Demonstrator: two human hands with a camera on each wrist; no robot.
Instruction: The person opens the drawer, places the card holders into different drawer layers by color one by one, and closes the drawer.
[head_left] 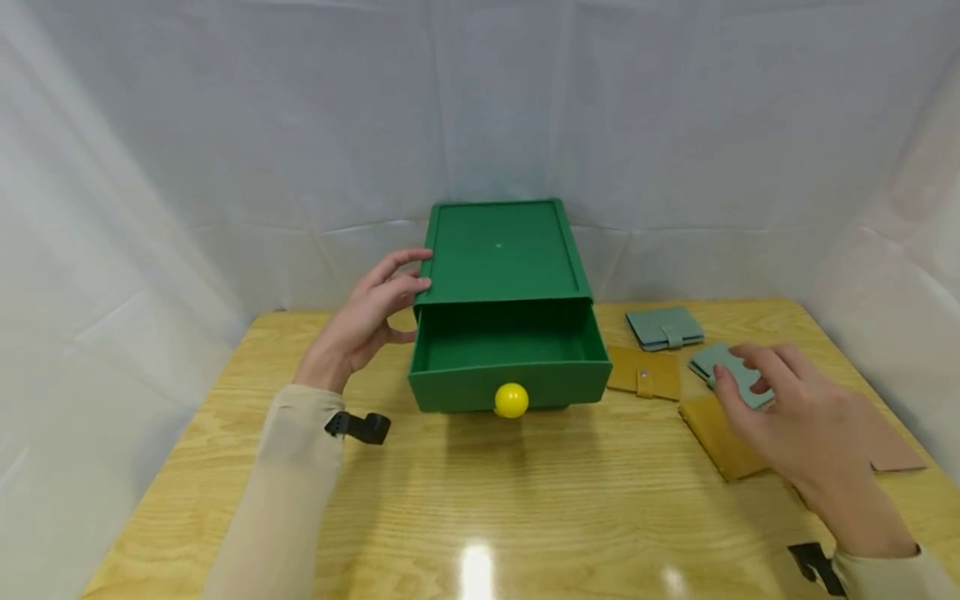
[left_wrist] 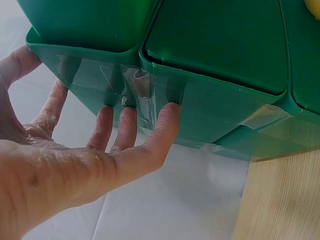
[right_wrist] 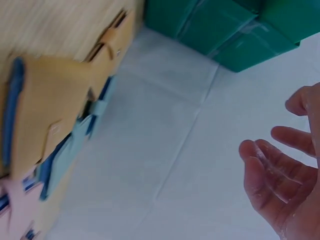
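A green box (head_left: 498, 250) stands at the middle of the wooden table (head_left: 525, 500). Its drawer (head_left: 510, 367), with a yellow knob (head_left: 512, 400), is pulled out and looks empty. My left hand (head_left: 405, 292) rests against the box's left side, and the straight fingers (left_wrist: 167, 117) touch the green wall (left_wrist: 215, 50). My right hand (head_left: 738, 375) hovers with relaxed fingers over a teal wallet (head_left: 731, 371) to the right of the box. In the right wrist view the fingers (right_wrist: 280, 175) are spread and hold nothing.
Several more wallets lie right of the box: a teal one (head_left: 663, 327), a mustard one (head_left: 645, 372), a larger mustard one (head_left: 720, 433) and a pinkish one (head_left: 896, 450). White cloth walls (head_left: 225, 125) surround the table on three sides.
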